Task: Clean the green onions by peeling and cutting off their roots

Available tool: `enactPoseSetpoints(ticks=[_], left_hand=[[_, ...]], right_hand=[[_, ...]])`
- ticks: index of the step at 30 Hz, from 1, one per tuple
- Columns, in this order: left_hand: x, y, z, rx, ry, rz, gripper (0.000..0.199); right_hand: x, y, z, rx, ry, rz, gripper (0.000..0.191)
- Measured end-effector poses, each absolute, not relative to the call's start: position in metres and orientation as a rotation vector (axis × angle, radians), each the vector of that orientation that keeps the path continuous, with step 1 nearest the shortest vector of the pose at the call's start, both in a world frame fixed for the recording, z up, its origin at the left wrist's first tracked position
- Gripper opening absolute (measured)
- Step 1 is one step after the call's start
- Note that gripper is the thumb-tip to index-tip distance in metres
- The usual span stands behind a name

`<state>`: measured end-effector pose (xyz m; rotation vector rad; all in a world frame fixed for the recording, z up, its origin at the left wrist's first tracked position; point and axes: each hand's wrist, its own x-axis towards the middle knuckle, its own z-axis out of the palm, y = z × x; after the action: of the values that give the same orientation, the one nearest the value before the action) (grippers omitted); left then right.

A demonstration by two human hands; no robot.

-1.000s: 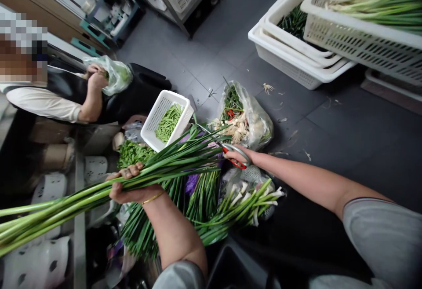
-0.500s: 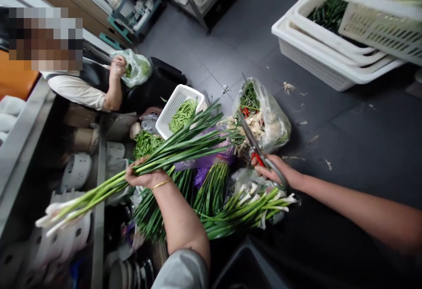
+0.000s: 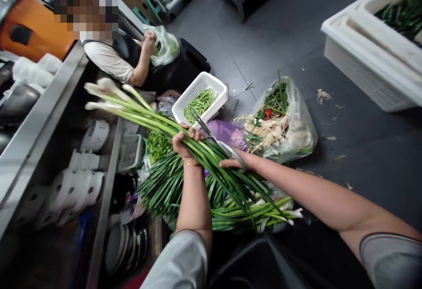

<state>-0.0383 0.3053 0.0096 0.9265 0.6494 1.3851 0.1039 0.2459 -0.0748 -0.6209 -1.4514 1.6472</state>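
A bunch of green onions [image 3: 158, 124] lies aslant in mid-air, its white ends toward the far left, its leaves trailing to the near right. The left hand [image 3: 188, 141] holds it at mid-length, fingers closed round the stalks. The right hand [image 3: 238, 160] has its fingers curled about the handles of the scissors [image 3: 211, 134], whose tips point to the far left, close to the left hand; whether the blades are parted cannot be told. This nearness is judged the chief hazard: a squeeze or slip of the handles could nick a finger. The leaves droop over the pile of greens [image 3: 163, 190] and could tangle with it if the bunch is dragged. Beyond stand a white basket [image 3: 178, 105] of green pods and, to the right, a clear bag [image 3: 300, 126] of trimmings.
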Motion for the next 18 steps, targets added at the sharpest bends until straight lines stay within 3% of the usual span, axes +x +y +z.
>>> enactPoseSetpoints(ticks=[6,12,18], left_hand=[[-0.066,0.301,-0.037,0.672,0.767,1.498,0.025],[-0.058,0.262,-0.054,0.589,0.791,1.505,0.064],[-0.036,0.225,-0.108,0.338,0.922,1.329,0.047]], right_hand=[[0.082,0.223,-0.087,-0.913,-1.459,1.631,0.059],[0.096,0.255,-0.052,-1.439,-2.012,1.163,0.057],[0.092,0.263,-0.057,-1.352,-2.29,0.802,0.066]])
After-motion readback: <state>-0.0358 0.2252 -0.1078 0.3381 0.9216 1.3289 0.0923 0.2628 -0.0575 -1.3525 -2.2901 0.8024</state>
